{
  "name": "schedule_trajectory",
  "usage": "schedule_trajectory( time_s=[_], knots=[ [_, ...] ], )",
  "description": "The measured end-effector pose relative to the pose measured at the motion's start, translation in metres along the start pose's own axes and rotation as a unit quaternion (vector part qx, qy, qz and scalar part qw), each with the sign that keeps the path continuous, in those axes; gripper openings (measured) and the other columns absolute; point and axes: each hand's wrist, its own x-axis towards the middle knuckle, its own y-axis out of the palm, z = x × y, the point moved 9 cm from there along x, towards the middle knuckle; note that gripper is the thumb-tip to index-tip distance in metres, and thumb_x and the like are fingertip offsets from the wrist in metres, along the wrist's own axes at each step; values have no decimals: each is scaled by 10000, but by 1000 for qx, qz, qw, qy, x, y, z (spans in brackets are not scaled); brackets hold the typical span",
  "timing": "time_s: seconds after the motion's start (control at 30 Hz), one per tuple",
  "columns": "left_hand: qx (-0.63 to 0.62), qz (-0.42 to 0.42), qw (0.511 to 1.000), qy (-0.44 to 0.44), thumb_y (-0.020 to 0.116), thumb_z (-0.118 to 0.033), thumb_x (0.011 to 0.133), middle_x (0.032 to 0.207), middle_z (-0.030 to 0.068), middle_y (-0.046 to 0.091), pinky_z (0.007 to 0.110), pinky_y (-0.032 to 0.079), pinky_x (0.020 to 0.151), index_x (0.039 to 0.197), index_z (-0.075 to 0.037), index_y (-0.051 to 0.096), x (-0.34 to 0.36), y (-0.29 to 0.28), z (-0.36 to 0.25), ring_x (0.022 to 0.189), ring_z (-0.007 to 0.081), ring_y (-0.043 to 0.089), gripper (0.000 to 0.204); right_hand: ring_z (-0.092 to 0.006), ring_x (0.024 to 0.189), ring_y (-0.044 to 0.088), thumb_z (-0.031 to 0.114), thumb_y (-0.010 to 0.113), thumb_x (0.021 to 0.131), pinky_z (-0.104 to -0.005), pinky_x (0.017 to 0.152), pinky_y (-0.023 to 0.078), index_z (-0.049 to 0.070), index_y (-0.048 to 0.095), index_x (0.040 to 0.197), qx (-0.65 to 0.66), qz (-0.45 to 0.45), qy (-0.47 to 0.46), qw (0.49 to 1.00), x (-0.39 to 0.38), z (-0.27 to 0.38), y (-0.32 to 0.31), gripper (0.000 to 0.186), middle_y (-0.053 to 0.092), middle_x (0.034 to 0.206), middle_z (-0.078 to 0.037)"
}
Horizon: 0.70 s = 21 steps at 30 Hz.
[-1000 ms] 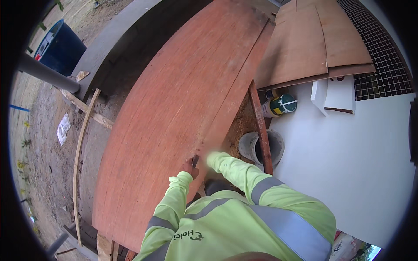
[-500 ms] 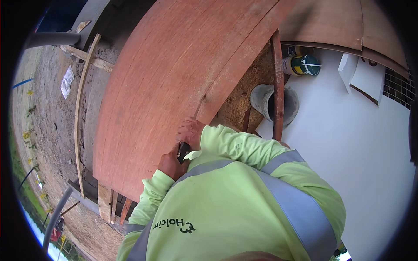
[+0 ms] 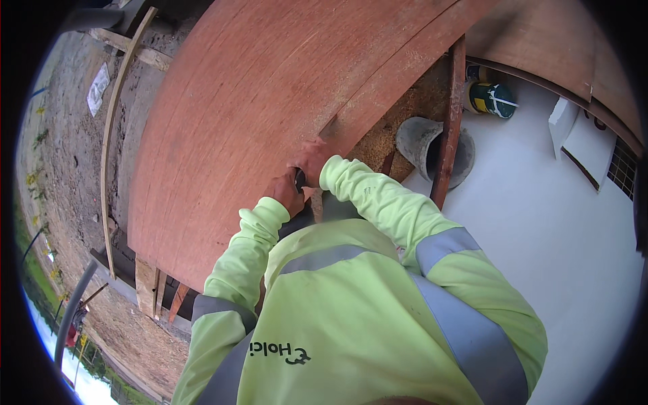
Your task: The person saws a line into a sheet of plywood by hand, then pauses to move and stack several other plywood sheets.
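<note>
A large reddish plywood sheet (image 3: 243, 128) spreads out in front of me, with a long straight cut running away through it. At the near end of that cut is a handsaw (image 3: 300, 179); its black handle shows between my hands, and a short bit of blade stands beyond them in the slit. My left hand (image 3: 286, 194) is closed around the handle. Just ahead, my right hand (image 3: 312, 160) is closed too, bunched against the left at the saw. Pale sawdust lies along the cut. The hands hide most of the saw.
At right, a grey bucket (image 3: 415, 138) lies tipped behind a reddish timber (image 3: 450, 128), with sawdust on the ground beside it. Farther off are a green paint pail (image 3: 491, 100) and a white panel (image 3: 533, 223). A long wooden strip (image 3: 111, 135) runs along the left.
Both hands have pushed the saw forward, away from my chest, and my arms are straighter. The view has shifted slightly. Less blade shows beyond my hands.
</note>
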Motion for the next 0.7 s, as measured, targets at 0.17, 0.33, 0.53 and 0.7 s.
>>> schedule_trajectory(
  time_s=[0.17, 0.33, 0.53, 0.7],
  knots=[
    [-75, 32, 996, 18, 640, -91, 739, 817, 250, 670, 452, 536, 695, 1352, 3, 429, -100, -57, -47, 765, 412, 672, 654, -282, 923, 631, 311, 701, 713, -468, 854, 457, 169, 711, 818, 94, 26, -66, 993, -25, 82, -55, 176, 693, 842, -44],
    [-46, 45, 996, -60, 618, -45, 732, 862, 272, 672, 464, 543, 728, 1369, -4, 418, -131, -60, -52, 799, 431, 670, 669, -291, 896, 629, 290, 697, 694, -460, 869, 450, 182, 710, 814, 146, -32, -85, 985, -39, 110, -50, 162, 688, 825, -58],
    [-23, -38, 999, 18, 596, -39, 719, 864, 289, 654, 505, 526, 699, 1242, -36, 523, 29, 4, -18, 811, 470, 638, 528, -270, 848, 592, 280, 728, 632, -414, 841, 444, 196, 677, 789, 75, -108, -22, 991, -4, -35, -16, 185, 661, 782, -2],
    [-24, 15, 999, -23, 653, -98, 712, 866, 283, 656, 488, 526, 719, 1232, -17, 515, -7, -18, -35, 822, 457, 644, 544, -280, 890, 578, 280, 736, 629, -430, 829, 460, 212, 686, 809, 120, -36, -3, 992, -12, -4, -44, 199, 668, 811, -3]
  ],
)
